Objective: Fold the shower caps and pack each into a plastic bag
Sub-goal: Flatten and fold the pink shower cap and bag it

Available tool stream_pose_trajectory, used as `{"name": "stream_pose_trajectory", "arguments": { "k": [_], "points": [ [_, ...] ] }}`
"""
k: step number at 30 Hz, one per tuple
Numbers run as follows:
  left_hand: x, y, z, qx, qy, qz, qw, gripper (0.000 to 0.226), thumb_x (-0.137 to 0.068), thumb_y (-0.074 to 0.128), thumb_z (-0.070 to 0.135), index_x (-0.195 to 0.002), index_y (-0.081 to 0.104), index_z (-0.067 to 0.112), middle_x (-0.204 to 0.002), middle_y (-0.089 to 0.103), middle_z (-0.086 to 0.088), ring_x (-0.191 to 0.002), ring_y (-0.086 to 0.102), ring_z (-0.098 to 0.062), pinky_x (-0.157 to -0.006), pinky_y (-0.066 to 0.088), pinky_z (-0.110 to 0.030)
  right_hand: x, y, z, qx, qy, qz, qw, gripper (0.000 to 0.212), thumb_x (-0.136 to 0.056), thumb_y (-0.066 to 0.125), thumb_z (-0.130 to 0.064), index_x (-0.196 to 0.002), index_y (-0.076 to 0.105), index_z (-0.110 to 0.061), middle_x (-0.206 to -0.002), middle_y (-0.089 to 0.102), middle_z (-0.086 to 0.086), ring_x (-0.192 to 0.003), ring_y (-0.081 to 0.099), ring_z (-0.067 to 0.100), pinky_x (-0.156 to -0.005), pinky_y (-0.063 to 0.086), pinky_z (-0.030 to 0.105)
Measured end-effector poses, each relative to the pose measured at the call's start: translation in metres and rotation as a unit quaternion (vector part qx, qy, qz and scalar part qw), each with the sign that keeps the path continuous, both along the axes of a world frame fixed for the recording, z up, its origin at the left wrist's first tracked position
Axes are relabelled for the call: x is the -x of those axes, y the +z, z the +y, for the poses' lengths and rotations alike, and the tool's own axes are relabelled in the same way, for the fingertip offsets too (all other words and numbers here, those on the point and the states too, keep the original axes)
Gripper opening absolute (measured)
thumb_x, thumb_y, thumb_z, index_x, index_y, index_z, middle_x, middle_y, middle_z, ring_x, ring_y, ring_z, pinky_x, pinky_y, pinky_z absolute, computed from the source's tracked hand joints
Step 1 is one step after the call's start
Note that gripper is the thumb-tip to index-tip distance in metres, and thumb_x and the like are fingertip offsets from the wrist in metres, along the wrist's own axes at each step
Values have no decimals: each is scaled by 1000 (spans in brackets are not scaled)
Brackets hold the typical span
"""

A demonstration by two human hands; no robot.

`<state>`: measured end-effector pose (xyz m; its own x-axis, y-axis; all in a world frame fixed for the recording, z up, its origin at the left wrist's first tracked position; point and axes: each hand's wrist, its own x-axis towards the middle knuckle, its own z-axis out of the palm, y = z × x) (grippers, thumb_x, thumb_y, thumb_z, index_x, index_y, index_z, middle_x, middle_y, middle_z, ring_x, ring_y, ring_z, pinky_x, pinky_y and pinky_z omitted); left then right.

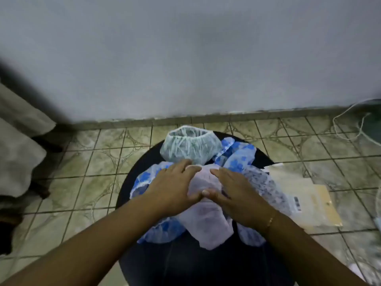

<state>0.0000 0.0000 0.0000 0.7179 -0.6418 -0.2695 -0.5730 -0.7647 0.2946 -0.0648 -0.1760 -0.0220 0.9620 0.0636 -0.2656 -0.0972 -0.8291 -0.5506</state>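
A pale pink shower cap (208, 221) lies flattened on top of a pile on a round black stool (185, 263). My left hand (175, 186) presses flat on its left side, fingers straight. My right hand (233, 193) presses flat on its right side, the two thumbs meeting in the middle. Under it lie blue-flowered caps (165, 228), with another of them at the back right (239, 153). A pale green cap (189, 145) stands open side up at the stool's far edge. Plastic bags (299, 193) lie in a flat stack on the floor to the right.
The stool stands on a patterned tiled floor (92, 162) near a grey wall (185, 58). A white cable (350, 124) trails at the far right. Pale cloth-covered furniture (18, 151) stands at the left.
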Motion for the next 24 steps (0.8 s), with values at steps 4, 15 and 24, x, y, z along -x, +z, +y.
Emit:
{"name": "stream_pose_trajectory", "arguments": {
  "k": [4, 15, 24],
  "points": [
    [3, -52, -4, 73, 65, -33, 995, 63, -92, 33, 60, -148, 19, 34, -158, -3, 11, -140, 23, -16, -107, 31, -34, 0, -50, 6, -42, -28, -57, 997, 96, -69, 20, -87, -147, 25, -31, -155, 22, -8, -143, 11, 6, -116, 10, 28],
    [14, -124, -11, 264, 165, -112, 944, 60, -86, 53, 49, -141, 32, 38, -140, 37, 10, -120, 43, -5, -92, 32, -18, 7, -118, 3, -137, -14, -143, 980, 89, -65, 22, -89, -143, 22, -46, -154, 11, -24, -138, 1, -13, -104, 5, 6],
    [70, -120, 8, 346, 235, -143, 897, 53, -92, 57, 14, -137, 41, 37, -105, 51, 8, -92, 52, -8, -69, 32, -12, 65, -95, 8, -178, 13, -164, 970, 81, -71, 28, -70, -145, 28, -36, -155, 15, -19, -139, 7, -10, -103, 5, 6]
  ]
}}
